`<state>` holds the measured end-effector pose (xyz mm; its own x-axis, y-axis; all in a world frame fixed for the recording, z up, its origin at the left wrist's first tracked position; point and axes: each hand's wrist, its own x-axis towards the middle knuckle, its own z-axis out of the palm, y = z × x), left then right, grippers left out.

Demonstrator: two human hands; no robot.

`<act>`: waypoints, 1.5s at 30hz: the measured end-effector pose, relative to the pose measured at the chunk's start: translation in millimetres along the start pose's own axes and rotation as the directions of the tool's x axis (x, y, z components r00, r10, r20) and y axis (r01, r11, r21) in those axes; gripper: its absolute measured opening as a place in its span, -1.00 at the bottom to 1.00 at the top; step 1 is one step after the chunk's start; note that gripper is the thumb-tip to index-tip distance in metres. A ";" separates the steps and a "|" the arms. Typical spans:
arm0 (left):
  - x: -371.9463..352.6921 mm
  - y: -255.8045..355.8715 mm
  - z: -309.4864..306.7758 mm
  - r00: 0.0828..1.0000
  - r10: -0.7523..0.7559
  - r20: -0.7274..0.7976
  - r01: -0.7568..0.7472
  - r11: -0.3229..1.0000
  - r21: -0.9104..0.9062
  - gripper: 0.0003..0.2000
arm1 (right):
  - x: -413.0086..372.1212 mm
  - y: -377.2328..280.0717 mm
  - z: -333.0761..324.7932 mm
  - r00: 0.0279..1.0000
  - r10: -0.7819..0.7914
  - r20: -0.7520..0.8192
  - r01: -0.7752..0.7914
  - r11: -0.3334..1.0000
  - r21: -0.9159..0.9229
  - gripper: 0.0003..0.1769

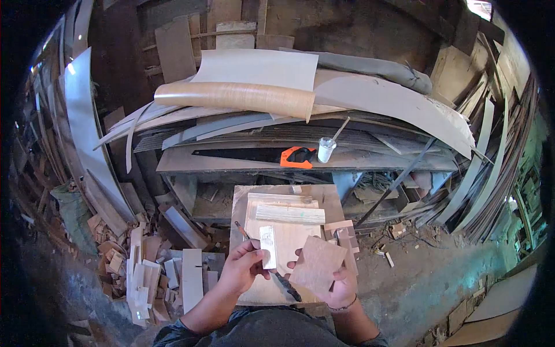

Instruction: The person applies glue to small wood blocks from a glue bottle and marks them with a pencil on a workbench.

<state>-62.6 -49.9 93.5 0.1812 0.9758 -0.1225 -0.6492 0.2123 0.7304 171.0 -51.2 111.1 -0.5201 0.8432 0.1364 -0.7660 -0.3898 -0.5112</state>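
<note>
My left hand (245,267) pinches a small pale wooden block (268,247) upright between thumb and fingers. A thin pencil-like stick (241,229) pokes up beside its knuckles. In my right hand (341,287) is a flat, roughly square piece of plywood (318,265), its face tilted up toward me. Both hands are over a wooden work board (240,205). Several pale wood strips (290,214) lie across a larger light panel there. At the right edge, small square pieces (345,232) overlap one another. A dark, narrow object (287,288) lies between my hands on the near part.
Beyond the board, a bench (191,161) bears an orange-handled handsaw (296,157) and a white cup (326,150) with a stick in it. Curved veneer sheets (237,97) are stacked above. Wood offcuts (144,272) are heaped at the left. Long strips (497,156) lean at the right.
</note>
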 end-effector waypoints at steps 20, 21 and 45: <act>6.0 -1.7 -3.8 0.998 -0.032 -0.049 0.035 0.998 0.058 -0.84 | 29.2 12.5 -48.9 0.980 -0.164 -0.115 -0.161 -0.302 -0.940 -0.02; 6.3 -1.3 -6.8 0.998 -0.038 -0.053 0.041 0.998 0.056 -0.84 | 31.1 14.3 -55.0 0.978 -0.151 -0.144 -0.193 -0.398 -0.897 -0.02; 6.3 5.8 -25.4 0.995 -0.003 -0.103 0.005 1.000 0.015 -0.87 | 46.4 43.2 -63.8 0.981 -0.195 0.016 -0.101 -0.573 -0.814 -0.27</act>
<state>-84.0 -41.2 79.9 0.1066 0.9753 -0.1933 -0.6374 0.2162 0.7396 137.9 -5.3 41.2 -0.3668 0.8970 0.2469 0.7983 0.4397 -0.4115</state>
